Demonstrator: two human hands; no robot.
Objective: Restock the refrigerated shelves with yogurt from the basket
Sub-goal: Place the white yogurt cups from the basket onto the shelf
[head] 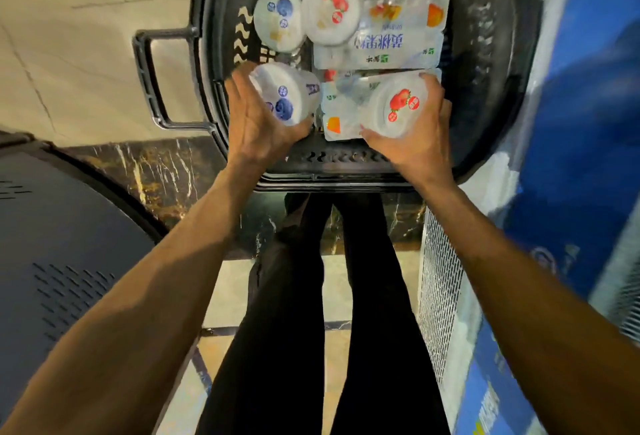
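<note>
Reaching into the black basket with both hands — left hand wrapped around a blueberry yogurt tub at the basket's 8 o'clock, right hand clasping a strawberry yogurt tub at 5 o'clock. Two more tubs — blueberry, strawberry — sit at 11 and 12 o'clock. Wrapped yogurt multipacks lie at 1 o'clock and under the right-hand tub. Basket stands on the floor ahead of the person's legs.

Two bare forearms with no sleeves, watch or rings showing, left hand and right hand uncovered, and legs clad in plain black trousers.
</note>
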